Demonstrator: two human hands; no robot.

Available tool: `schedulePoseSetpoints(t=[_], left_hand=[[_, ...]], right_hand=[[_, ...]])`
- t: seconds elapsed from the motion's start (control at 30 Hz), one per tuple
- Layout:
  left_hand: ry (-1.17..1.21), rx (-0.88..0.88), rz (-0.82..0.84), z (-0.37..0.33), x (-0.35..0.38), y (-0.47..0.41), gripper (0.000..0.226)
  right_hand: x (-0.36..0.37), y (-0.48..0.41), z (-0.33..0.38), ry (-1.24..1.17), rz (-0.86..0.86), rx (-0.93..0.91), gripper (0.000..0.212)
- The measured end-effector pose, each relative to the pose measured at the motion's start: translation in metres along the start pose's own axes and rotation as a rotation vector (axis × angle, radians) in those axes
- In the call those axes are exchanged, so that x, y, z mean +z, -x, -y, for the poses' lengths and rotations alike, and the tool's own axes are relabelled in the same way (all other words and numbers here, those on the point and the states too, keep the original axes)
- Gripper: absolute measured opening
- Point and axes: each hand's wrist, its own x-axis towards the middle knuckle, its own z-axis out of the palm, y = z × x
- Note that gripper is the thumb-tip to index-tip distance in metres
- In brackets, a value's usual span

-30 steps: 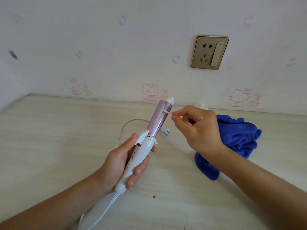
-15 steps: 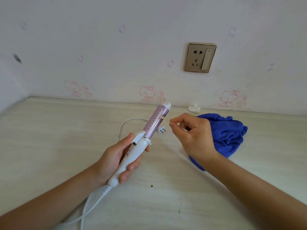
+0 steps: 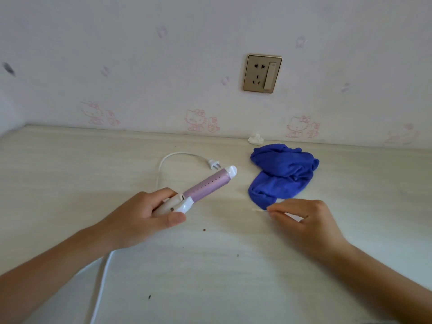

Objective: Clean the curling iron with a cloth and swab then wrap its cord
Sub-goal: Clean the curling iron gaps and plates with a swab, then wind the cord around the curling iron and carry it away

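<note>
My left hand (image 3: 142, 213) grips the white handle of the curling iron (image 3: 205, 184), whose pink barrel points up and to the right, low over the table. Its white cord (image 3: 102, 284) runs from under my left wrist toward the near edge, and another stretch loops behind the iron to the plug (image 3: 214, 164) lying on the table. My right hand (image 3: 304, 220) rests low on the table and pinches a cotton swab (image 3: 258, 210), whose tip pokes out to the left, just in front of the crumpled blue cloth (image 3: 281, 174).
A pale wooden table (image 3: 70, 174) meets a white wall with pink cartoon prints. A wall socket with a switch (image 3: 262, 73) sits above the cloth. A small crumpled white scrap (image 3: 255, 139) lies at the wall's foot. Dark specks dot the table.
My right hand has moved away from the barrel, down and to the right, to the table with the swab. The left hand has tilted the iron flatter and lowered it.
</note>
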Motion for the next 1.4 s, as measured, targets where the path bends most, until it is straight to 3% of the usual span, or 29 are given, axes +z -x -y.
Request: schedulePoseSetpoints(t=[0.07, 0.17, 0.3, 0.43, 0.53, 0.67, 0.77, 0.87, 1.0, 1.1, 1.27, 1.4], left_hand=[[-0.160, 0.044, -0.019, 0.001, 0.001, 0.002, 0.062], [-0.300, 0.092, -0.046, 0.003, 0.005, 0.004, 0.054], [-0.377, 0.101, -0.057, 0.002, 0.009, 0.004, 0.053], [-0.383, 0.093, -0.069, 0.002, 0.009, 0.005, 0.056], [-0.369, 0.086, -0.089, 0.001, 0.010, 0.006, 0.058], [-0.279, 0.140, -0.099, -0.016, 0.009, 0.005, 0.048], [-0.063, 0.224, -0.093, -0.045, 0.006, 0.003, 0.034], [0.187, 0.320, -0.055, -0.080, 0.006, 0.002, 0.031], [0.146, 0.383, -0.086, -0.115, 0.002, 0.000, 0.035], [0.125, 0.396, -0.075, -0.119, -0.003, 0.000, 0.039], [0.094, 0.390, -0.128, -0.118, -0.011, 0.009, 0.036], [-0.011, 0.325, -0.116, -0.117, -0.023, 0.016, 0.035]], right_hand=[[-0.011, 0.017, -0.007, 0.205, 0.049, -0.047, 0.015], [-0.024, 0.036, -0.009, 0.403, 0.213, -0.071, 0.035], [-0.031, 0.051, -0.008, 0.539, 0.482, -0.045, 0.057], [-0.032, 0.052, -0.005, 0.525, 0.498, -0.025, 0.063], [-0.033, 0.051, 0.003, 0.327, 0.310, 0.015, 0.067], [-0.008, 0.039, 0.041, 0.017, 0.109, 0.052, 0.054], [0.029, 0.021, 0.089, -0.382, 0.224, 0.156, 0.058], [0.064, -0.004, 0.133, -0.726, 0.362, 0.094, 0.054], [0.088, -0.022, 0.174, -1.081, 0.306, 0.117, 0.037], [0.095, -0.022, 0.189, -1.191, 0.363, 0.106, 0.032], [0.091, -0.015, 0.189, -0.872, 0.447, 0.148, 0.011], [0.066, -0.010, 0.189, -0.509, 0.419, 0.069, 0.026]])
